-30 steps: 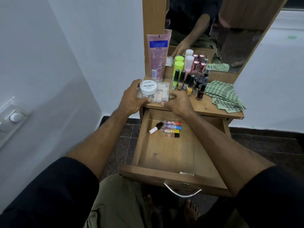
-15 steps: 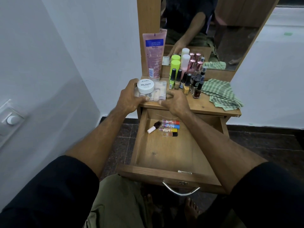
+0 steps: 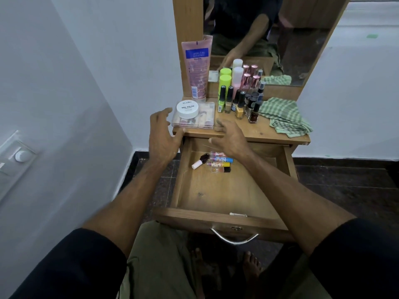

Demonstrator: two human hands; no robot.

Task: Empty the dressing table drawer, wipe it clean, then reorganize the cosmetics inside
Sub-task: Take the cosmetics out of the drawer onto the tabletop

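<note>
The drawer (image 3: 224, 193) stands pulled out, its metal handle (image 3: 234, 239) nearest the person. Toward the drawer's back lie a small dark bottle with a white cap (image 3: 200, 161) and a cluster of little coloured tubes (image 3: 220, 161), side by side. Above the drawer's back edge both hands hover with fingers spread and relaxed, holding nothing – the left hand (image 3: 163, 134) just left of the clear plastic case (image 3: 194, 116), the right hand (image 3: 230, 137) just right of it. The case sits on the table (image 3: 269, 132) beyond the drawer, a white jar (image 3: 187, 108) on top. Farther back stand nail polish bottles (image 3: 239, 103), a pink tube (image 3: 197, 67) – and a green checked cloth (image 3: 282, 117) off to the right
</note>
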